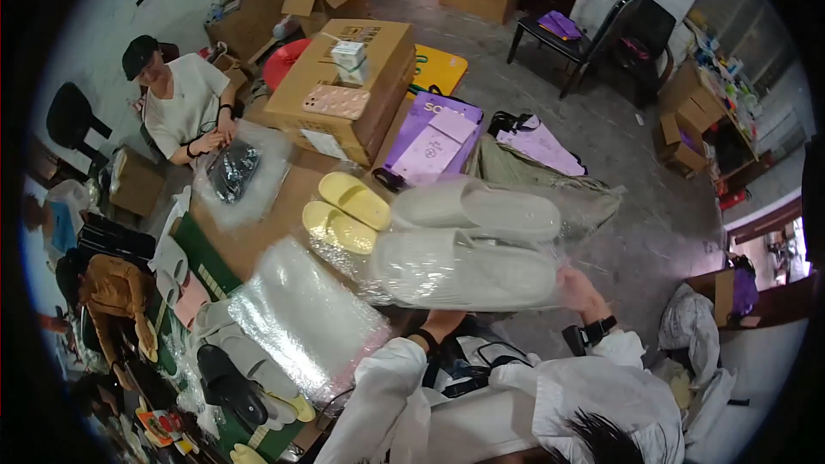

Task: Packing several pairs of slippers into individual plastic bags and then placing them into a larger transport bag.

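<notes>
A pair of white slippers (pixel 468 268) lies side by side inside a clear plastic bag (pixel 595 206), held up in front of me. My right hand (pixel 581 287) grips the bag's right end, near the slippers' ends. At the bag's near edge, my left hand (pixel 446 320) holds it from below; its fingers are mostly hidden beneath the bag. Just beyond the bag's left end are yellow slippers (pixel 344 213) on the brown tabletop (pixel 245 245). A stack of clear plastic bags (pixel 296 318) lies to the left of my left forearm.
A large cardboard box (pixel 348 90) carries a phone (pixel 337 101) and a small carton. Purple bags (pixel 434 133) lie beside it. Loose grey and black slippers (pixel 230 385) sit at lower left. Two co-workers (pixel 185 107) are on the left. Chairs (pixel 593 39) stand at the far right.
</notes>
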The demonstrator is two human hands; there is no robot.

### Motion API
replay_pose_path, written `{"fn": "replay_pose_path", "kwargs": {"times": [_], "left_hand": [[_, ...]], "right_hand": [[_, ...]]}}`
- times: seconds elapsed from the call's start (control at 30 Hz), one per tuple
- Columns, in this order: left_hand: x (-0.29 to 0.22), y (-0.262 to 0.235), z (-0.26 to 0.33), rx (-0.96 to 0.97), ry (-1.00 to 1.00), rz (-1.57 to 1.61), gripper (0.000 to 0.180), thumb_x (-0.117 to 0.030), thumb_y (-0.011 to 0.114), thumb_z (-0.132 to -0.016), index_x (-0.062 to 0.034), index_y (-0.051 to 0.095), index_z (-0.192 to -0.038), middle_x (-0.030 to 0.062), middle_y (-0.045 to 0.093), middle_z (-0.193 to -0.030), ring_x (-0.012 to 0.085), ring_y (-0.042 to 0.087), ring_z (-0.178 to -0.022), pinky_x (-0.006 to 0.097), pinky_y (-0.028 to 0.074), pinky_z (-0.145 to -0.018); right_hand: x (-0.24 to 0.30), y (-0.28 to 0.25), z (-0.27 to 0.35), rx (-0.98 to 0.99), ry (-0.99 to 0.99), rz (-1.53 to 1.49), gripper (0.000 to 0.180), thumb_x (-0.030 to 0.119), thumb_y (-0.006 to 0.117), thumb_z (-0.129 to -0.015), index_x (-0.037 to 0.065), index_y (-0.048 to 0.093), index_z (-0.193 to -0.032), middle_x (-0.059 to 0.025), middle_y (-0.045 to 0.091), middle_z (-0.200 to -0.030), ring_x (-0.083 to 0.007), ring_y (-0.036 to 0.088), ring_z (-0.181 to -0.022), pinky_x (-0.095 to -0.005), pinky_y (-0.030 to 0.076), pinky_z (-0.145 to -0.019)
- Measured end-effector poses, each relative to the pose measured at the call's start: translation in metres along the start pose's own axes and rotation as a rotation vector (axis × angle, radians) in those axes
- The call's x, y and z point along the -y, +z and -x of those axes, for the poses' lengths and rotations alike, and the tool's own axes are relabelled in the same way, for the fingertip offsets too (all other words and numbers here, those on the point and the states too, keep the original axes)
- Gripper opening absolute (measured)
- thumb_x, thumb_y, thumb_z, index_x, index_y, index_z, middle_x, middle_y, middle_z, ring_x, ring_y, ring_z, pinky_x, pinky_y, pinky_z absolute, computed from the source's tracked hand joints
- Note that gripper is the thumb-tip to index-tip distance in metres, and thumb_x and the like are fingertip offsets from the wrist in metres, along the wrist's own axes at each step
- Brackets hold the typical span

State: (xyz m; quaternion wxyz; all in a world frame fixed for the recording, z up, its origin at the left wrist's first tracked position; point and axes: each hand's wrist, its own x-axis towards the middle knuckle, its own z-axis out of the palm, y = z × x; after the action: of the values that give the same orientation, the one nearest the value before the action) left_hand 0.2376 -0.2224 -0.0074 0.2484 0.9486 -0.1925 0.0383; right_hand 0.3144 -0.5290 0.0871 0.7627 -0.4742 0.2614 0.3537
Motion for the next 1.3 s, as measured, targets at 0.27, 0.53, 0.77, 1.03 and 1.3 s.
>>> {"fn": "replay_pose_path", "kwargs": {"times": [0.27, 0.53, 0.77, 1.03, 1.3], "left_hand": [[-0.033, -0.009, -0.018, 0.541, 0.215, -0.229, 0.030, -0.016, 0.041, -0.084, -0.0182, 0.059, -0.108, 0.0056, 0.065, -0.075, 0.0210, 0.063, -0.072, 0.037, 0.045, -0.069], [-0.054, -0.001, -0.023, 0.557, 0.175, -0.277, 0.026, -0.024, 0.041, -0.088, -0.0142, 0.064, -0.097, 0.0056, 0.061, -0.065, 0.0236, 0.061, -0.070, 0.035, 0.043, -0.067], [-0.038, 0.023, 0.011, 0.265, 0.065, -0.437, 0.018, -0.015, 0.047, -0.076, -0.0081, 0.064, -0.080, 0.0077, 0.064, -0.074, 0.0214, 0.060, -0.074, 0.035, 0.039, -0.086], [-0.043, 0.029, 0.008, 0.142, -0.010, -0.303, 0.020, -0.015, 0.050, -0.076, -0.0066, 0.068, -0.076, 0.0079, 0.066, -0.078, 0.0217, 0.062, -0.079, 0.036, 0.036, -0.093], [-0.031, 0.028, 0.015, 0.034, -0.015, -0.242, 0.029, -0.018, 0.044, -0.080, -0.0117, 0.062, -0.102, 0.0134, 0.063, -0.093, 0.0287, 0.060, -0.085, 0.045, 0.036, -0.091]], "right_hand": [[-0.021, -0.123, -0.007, -0.271, 0.038, -0.163, 0.015, 0.020, 0.055, -0.076, 0.006, 0.057, -0.081, -0.0034, 0.052, -0.059, -0.0168, 0.047, -0.042, -0.0301, 0.041, -0.038], [-0.039, 0.037, -0.123, -0.161, -0.208, 0.740, 0.056, 0.028, 0.059, -0.079, -0.007, 0.040, -0.119, -0.0203, 0.046, -0.117, -0.0301, 0.054, -0.094, -0.0400, 0.046, -0.081], [-0.055, 0.235, -0.134, 0.051, -0.732, 0.978, 0.064, 0.038, 0.057, -0.080, 0.000, 0.037, -0.127, -0.0199, 0.041, -0.129, -0.0338, 0.046, -0.111, -0.0415, 0.037, -0.091], [-0.050, 0.239, -0.252, -0.032, -0.093, 1.490, 0.057, 0.043, 0.053, -0.080, -0.001, 0.050, -0.116, -0.0213, 0.050, -0.117, -0.0391, 0.050, -0.103, -0.0477, 0.037, -0.088], [-0.022, 0.290, -0.078, 0.547, -0.574, 0.388, 0.020, 0.018, 0.056, -0.086, 0.000, 0.061, -0.091, -0.0057, 0.038, -0.133, -0.0131, 0.042, -0.109, -0.0268, 0.035, -0.090]]}}
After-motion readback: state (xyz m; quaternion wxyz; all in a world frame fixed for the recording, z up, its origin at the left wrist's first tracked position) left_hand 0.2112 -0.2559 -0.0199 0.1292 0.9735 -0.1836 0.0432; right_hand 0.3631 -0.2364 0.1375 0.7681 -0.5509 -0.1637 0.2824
